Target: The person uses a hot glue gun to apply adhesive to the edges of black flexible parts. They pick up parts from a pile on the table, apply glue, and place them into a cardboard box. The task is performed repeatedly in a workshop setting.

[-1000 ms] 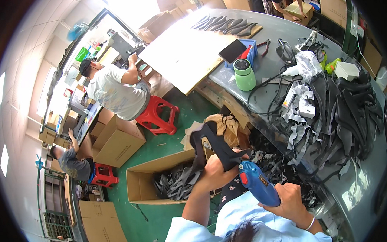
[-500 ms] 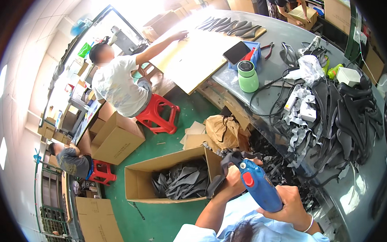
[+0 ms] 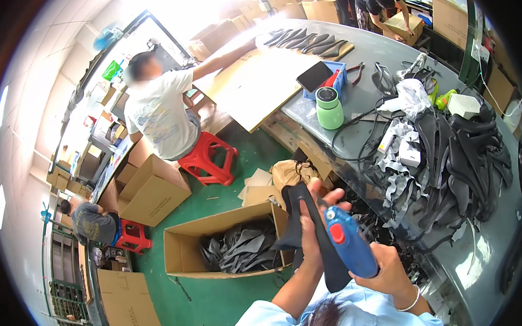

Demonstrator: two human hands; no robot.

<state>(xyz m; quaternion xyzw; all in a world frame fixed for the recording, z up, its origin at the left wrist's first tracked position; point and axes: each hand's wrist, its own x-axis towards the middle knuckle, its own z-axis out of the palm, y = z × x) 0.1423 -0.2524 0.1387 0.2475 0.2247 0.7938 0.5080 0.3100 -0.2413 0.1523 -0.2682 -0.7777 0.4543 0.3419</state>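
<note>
In my right hand is a blue handheld power tool with a red button, its narrow tip pointing up and away from me. My left hand holds a soft-looking black curved piece, which spreads on both sides of the thumb. Its fingertips reach out beyond the tool's tip; whether the tip touches the piece I cannot tell. Just left of my hands stands an open cardboard box holding many similar black pieces.
On the grey table at right lie heaped black pieces, pale scraps, cables and a green bottle. A blue basket sits behind the bottle. A person on a red stool reaches over a board with black pieces.
My left hand has turned and its fingers have straightened, so the black piece shows broader and hangs lower beside the tool. The tool stays in my right hand. The view has shifted slightly.
</note>
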